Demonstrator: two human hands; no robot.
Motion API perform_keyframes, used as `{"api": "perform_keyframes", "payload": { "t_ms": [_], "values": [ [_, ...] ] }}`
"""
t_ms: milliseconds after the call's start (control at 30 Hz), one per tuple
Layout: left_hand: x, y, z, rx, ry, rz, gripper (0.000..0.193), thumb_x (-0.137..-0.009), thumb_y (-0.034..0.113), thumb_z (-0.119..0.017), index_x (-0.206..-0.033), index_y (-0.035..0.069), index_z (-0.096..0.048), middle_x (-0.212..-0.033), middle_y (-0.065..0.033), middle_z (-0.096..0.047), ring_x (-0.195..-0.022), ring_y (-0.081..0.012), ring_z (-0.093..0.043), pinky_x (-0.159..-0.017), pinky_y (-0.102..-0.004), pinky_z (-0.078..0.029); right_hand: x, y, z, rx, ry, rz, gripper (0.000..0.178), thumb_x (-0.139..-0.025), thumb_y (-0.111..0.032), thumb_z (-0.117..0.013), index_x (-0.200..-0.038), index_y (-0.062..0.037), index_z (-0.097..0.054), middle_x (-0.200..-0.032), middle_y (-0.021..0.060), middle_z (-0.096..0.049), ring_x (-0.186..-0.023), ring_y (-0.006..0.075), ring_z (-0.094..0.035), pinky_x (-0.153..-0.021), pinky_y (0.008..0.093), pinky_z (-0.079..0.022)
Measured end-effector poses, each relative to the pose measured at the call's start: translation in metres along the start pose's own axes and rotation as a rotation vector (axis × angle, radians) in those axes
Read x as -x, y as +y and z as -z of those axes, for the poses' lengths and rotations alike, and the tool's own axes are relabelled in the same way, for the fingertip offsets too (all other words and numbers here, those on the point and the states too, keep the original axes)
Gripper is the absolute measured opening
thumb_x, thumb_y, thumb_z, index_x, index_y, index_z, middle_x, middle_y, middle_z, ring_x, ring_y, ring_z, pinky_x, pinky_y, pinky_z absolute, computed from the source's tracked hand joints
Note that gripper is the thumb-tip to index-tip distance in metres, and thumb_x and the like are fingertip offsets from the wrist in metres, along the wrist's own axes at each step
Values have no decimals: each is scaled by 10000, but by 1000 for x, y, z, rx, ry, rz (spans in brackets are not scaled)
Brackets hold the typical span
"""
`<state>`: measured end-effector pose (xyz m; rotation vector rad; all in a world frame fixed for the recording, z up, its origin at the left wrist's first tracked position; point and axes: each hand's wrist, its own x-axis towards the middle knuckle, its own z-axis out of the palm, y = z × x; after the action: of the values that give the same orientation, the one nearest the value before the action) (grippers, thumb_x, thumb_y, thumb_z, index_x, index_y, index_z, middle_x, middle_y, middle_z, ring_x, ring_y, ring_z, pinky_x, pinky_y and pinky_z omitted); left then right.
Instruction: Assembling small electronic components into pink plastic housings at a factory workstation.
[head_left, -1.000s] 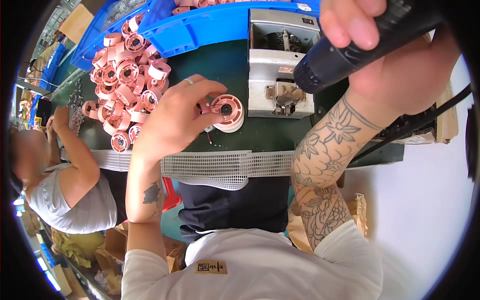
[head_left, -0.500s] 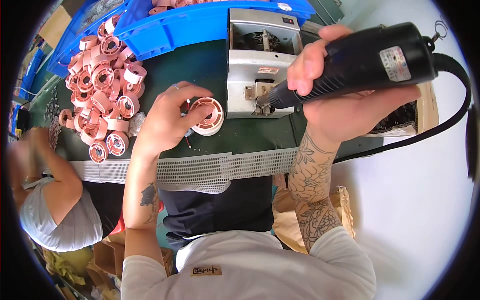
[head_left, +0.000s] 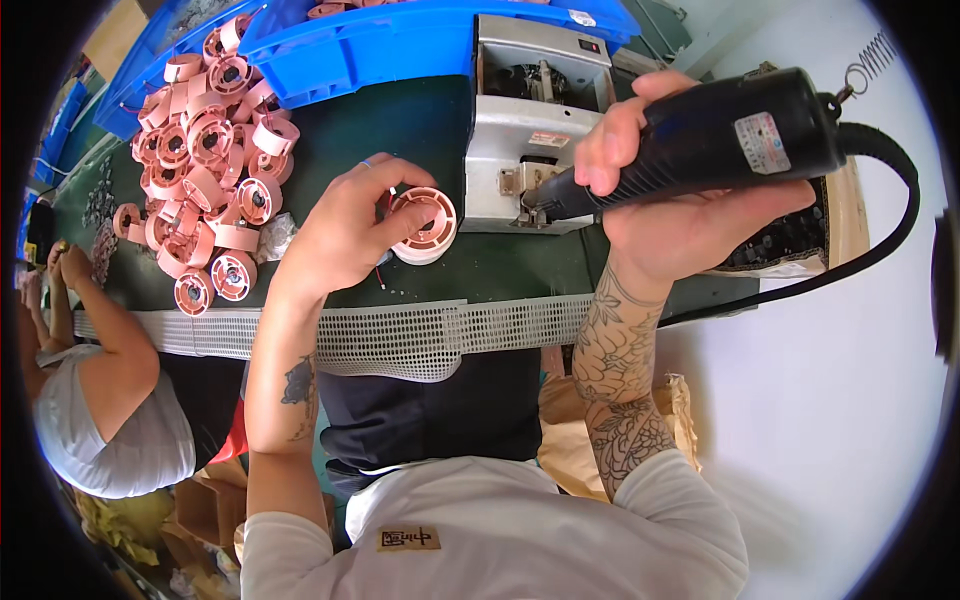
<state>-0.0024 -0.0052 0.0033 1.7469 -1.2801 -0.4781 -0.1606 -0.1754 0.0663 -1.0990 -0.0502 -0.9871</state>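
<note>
My right hand (head_left: 650,190) is closed around a black electric screwdriver (head_left: 720,135) with a thick cable at its rear. The screwdriver's tip meets the metal outlet at the front of a grey screw feeder (head_left: 520,160). On the green bench, my left hand (head_left: 350,220) grips a round pink plastic housing (head_left: 428,228) with a spoked, ring-shaped face turned up. The thumb lies over the housing's rim and part of its face. Short red wires show beside the fingers. The bit's very end is hidden by the feeder's outlet.
Many pink housings (head_left: 205,170) lie heaped at the left, below blue bins (head_left: 370,55). White mesh matting (head_left: 390,335) runs along the bench's front edge. A co-worker (head_left: 110,400) sits at the left. The screwdriver's cable (head_left: 900,220) loops down on the right, near a dark-filled box (head_left: 790,240).
The whole view has shifted slightly. My hands keep the same grips, and the screwdriver tip stays at the feeder's outlet. The co-worker's hands have moved.
</note>
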Motion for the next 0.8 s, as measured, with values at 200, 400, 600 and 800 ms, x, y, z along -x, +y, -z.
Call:
{"api": "perform_keyframes", "payload": {
  "t_ms": [200, 400, 600, 800],
  "values": [
    [2, 1, 1, 24, -45, 37, 190, -862, 100, -634, -1018, -4, -600, -919, -77, -587, -806, -149, -583, -727, -272, -465, 1, 0, 2, 50, -97, 45, 1092, -694, -917, -206, -1164, 14, -531, -699, 101, -544, -519, 191, -472, -506, 342, -400],
    [2, -2, 0, 23, -38, -1, 188, -860, 100, -633, -1016, 1, -599, -925, -83, -587, -820, -161, -591, -732, -278, -467, 2, 3, 1, 90, 43, 24, 1099, -687, -921, -222, -1184, 11, -526, -700, 101, -541, -517, 190, -467, -503, 336, -397],
    [3, -4, -2, 41, -38, -9, 182, -861, 93, -628, -1015, 2, -599, -937, -84, -588, -828, -170, -592, -737, -284, -470, -6, -3, 17, 13, -295, 94, 1104, -686, -917, -264, -1200, 27, -514, -726, 105, -546, -523, 193, -477, -505, 338, -400],
    [5, -4, -6, 52, 8, -40, 190, -859, 73, -615, -1028, -11, -597, -944, -87, -582, -847, -171, -582, -754, -278, -461, -7, -3, 14, -20, -313, 92, 1109, -683, -918, -267, -1203, 31, -508, -736, 107, -547, -536, 197, -486, -511, 339, -399]
  ]
}}
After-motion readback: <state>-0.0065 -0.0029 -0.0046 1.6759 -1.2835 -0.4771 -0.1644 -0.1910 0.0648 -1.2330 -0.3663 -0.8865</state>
